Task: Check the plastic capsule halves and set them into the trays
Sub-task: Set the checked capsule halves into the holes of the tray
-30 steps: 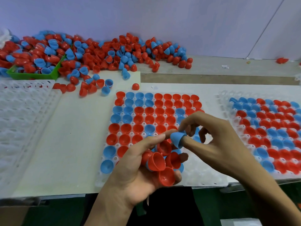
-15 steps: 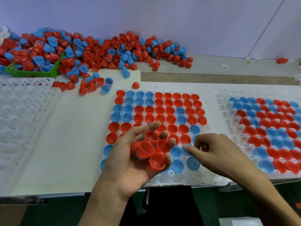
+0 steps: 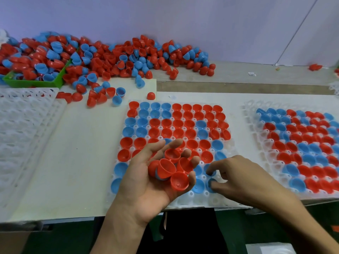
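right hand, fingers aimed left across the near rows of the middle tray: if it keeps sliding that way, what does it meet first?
Probably the blue half seated next to the right hand, then the left hand cupping red halves. Depth is unclear; the left hand may sit higher.

white tabletop [image 3: 88, 162] | back-left: loose pile of capsule halves [image 3: 117, 59], green bin [image 3: 34, 82] | left edge: stacked empty trays [image 3: 23, 129] | front centre: part-filled tray [image 3: 207, 201] | right edge: filled tray [image 3: 247, 114]
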